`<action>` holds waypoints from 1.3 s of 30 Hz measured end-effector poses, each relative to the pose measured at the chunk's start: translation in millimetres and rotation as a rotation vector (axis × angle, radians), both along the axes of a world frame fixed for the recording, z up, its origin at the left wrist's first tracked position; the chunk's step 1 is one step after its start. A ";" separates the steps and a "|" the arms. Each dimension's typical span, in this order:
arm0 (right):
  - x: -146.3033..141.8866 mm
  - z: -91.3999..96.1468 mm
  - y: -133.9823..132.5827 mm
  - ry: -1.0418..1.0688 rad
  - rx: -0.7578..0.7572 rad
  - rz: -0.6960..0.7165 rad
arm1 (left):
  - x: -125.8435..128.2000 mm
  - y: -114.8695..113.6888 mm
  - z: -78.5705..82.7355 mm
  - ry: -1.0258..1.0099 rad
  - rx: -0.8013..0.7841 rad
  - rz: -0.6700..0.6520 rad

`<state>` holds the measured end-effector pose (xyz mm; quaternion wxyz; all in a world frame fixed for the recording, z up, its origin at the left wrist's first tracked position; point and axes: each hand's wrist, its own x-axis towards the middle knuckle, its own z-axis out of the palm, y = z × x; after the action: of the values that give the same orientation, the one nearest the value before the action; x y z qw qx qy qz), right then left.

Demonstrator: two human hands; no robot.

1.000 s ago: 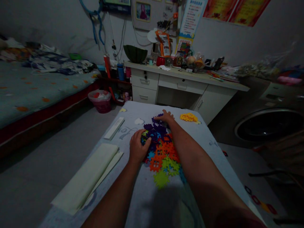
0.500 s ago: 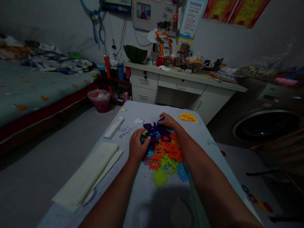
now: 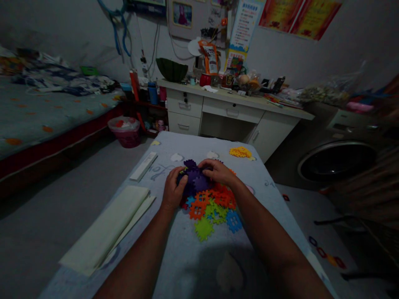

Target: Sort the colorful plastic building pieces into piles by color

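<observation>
A heap of toothed plastic building pieces lies on the cloth-covered table, with purple pieces (image 3: 199, 182) at its far side. My left hand (image 3: 175, 187) is curled round the left edge of the purple ones, thumb toward me. From the right, my right hand (image 3: 216, 171) closes its fingers on the purple pieces; its fingertips are partly hidden. Nearer to me in the heap are orange pieces (image 3: 199, 204), green pieces (image 3: 204, 229) and a blue window-shaped piece (image 3: 233, 221). Yellow pieces (image 3: 240, 152) form a separate small pile at the far right.
On the table's left side lie a folded pale cloth or sheet (image 3: 107, 230) and a long white box (image 3: 144, 166). A white desk (image 3: 230, 110) stands beyond the table, a pink bin (image 3: 126, 135) to the left, and a washing machine (image 3: 336, 153) to the right.
My right hand has come down and nearer to me, from the heap's far edge onto the purple pieces. The purple pieces are now bunched between both hands. The view has shifted slightly.
</observation>
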<state>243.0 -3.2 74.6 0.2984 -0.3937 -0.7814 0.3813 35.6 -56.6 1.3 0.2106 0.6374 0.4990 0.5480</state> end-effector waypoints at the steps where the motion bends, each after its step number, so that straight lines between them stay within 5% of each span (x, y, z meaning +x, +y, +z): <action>1: 5.5 -4.5 4.9 -0.028 0.013 -0.084 | 0.2 0.1 -0.3 0.021 0.000 -0.005; 6: 36.2 -26.3 39.6 -0.349 0.041 -0.556 | 2.5 -0.4 -0.4 0.172 -0.038 -0.002; 9: 42.4 -36.0 50.3 -0.499 -0.042 -0.609 | 3.9 -1.5 1.0 0.241 -0.057 0.000; 14: 38.6 -40.7 54.1 -0.487 0.029 -0.518 | 4.5 -0.2 0.0 0.236 -0.060 0.016; 19: 39.6 -23.8 49.3 -0.301 0.074 -0.440 | 3.9 3.3 -2.4 0.130 -0.066 0.036; 26: 6.1 -2.2 11.9 -0.003 -0.032 -0.072 | -1.8 5.7 -1.3 -0.073 -0.093 0.145; 31: -18.2 2.6 -17.1 -0.141 0.117 0.103 | -5.5 5.5 -1.3 -0.181 -0.103 0.198; 34: -13.1 7.1 -25.7 -0.259 0.178 0.160 | -4.3 4.5 -2.1 -0.105 -0.084 0.165; 39: 28.0 11.9 -10.4 -0.213 0.056 0.124 | -0.3 4.3 -4.3 0.082 -0.068 0.060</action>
<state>271.0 -13.6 86.4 0.2005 -0.3745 -0.8419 0.3328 35.3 -52.3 -3.0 0.1950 0.6367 0.5442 0.5104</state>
